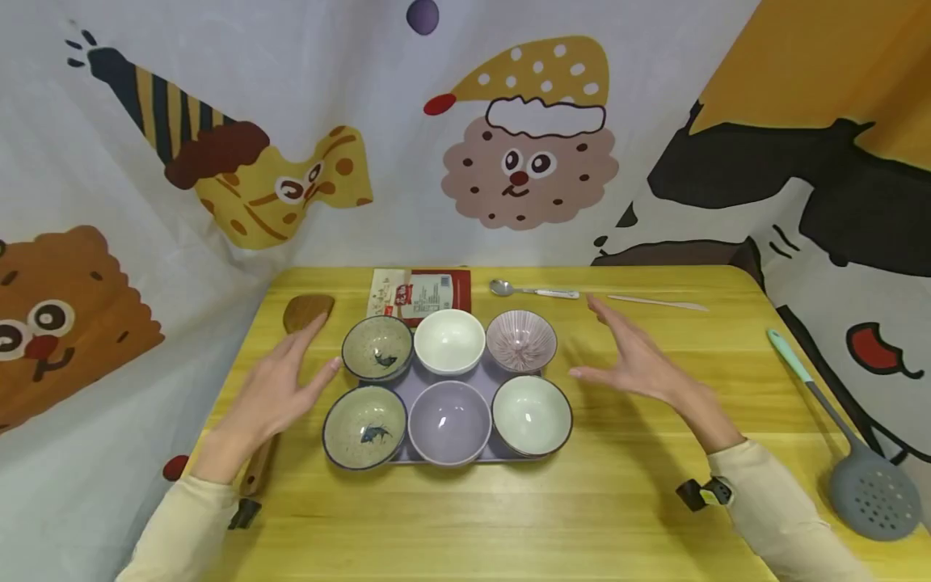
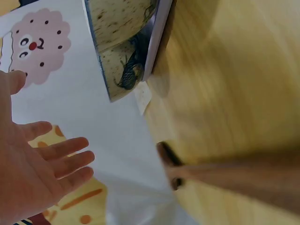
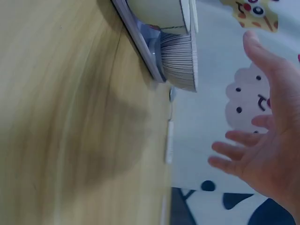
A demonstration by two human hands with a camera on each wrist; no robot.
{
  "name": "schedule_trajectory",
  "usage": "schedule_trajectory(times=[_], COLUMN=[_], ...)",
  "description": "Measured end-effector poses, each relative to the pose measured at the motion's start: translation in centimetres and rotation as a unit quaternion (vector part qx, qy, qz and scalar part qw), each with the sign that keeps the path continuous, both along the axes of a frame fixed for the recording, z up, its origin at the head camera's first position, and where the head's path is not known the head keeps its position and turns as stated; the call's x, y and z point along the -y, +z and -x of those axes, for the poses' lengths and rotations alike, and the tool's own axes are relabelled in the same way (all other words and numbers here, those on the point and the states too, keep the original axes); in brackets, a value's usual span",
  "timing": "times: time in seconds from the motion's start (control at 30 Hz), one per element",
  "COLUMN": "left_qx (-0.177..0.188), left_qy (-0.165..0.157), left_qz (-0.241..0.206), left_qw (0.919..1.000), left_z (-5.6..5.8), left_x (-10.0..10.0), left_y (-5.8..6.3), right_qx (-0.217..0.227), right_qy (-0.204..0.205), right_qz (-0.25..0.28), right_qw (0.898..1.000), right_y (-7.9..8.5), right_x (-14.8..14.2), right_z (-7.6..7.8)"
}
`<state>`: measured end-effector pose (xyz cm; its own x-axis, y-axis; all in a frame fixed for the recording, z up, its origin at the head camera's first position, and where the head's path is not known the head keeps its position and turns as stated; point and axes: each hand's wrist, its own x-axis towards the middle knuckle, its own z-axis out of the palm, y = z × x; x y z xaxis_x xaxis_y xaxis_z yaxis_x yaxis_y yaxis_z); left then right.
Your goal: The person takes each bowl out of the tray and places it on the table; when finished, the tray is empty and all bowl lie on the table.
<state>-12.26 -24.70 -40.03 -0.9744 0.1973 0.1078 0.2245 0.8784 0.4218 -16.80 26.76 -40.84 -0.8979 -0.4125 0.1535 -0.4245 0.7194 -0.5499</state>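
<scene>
You're at the reach-in stage: your left hand (image 1: pixel 272 388) and right hand (image 1: pixel 636 360) hover with fingers spread and nothing held, one on each side of the lilac tray (image 1: pixel 486 373) with six bowls (image 1: pixel 449 340) that sits mid-table (image 1: pixel 582 501). Looks to me like the next bit is closing in on the tray's two short edges evenly and getting a level grip, since the bowls sit packed together and could slide. Mind the wooden spatula (image 1: pixel 307 311) under your left hand.
</scene>
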Motion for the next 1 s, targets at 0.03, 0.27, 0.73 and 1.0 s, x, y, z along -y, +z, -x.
schedule_trajectory(times=[0.03, 0.27, 0.73, 1.0], left_qx=[0.011, 0.054, 0.129, 0.141], left_qy=[0.001, -0.006, -0.029, -0.058], left_qz=[-0.016, -0.129, -0.251, -0.295], left_qw=[0.9998, 0.9902, 0.959, 0.9435], left_z=[0.1, 0.7, 1.4, 1.2], left_x=[0.1, 0.2, 0.2, 0.5], left_y=[-0.2, -2.4, -5.7, -6.8], right_qx=[0.011, 0.071, 0.215, 0.235], right_qy=[0.007, 0.052, 0.104, 0.106], right_qz=[0.018, 0.127, 0.258, 0.265], right_qw=[1.0, 0.988, 0.936, 0.929], right_y=[-0.3, -2.9, -6.4, -7.2], right_x=[0.1, 0.4, 2.3, 2.6], right_z=[0.3, 2.0, 5.5, 5.7])
